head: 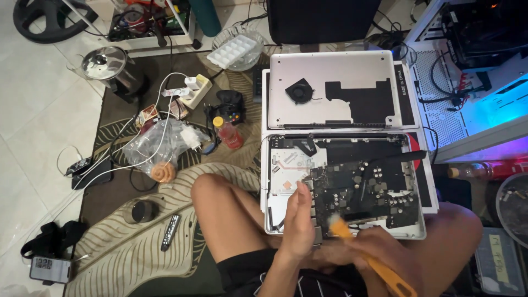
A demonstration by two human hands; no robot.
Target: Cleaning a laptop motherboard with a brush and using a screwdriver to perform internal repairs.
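The right hand [379,256] has its fingers wrapped round an orange brush [363,250], its blurred bristles apparently touching the circuit board [366,190]. The left hand [300,220], fingers pressed together, steadies the opened laptop [275,203] at nine o'clock. The board looks stiff but fragile, best held by its edges. The removed cover [335,71] lies at twelve o'clock.

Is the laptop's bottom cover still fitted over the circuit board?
No: the silver bottom cover lies apart above the opened laptop, whose dark circuit board is bare.
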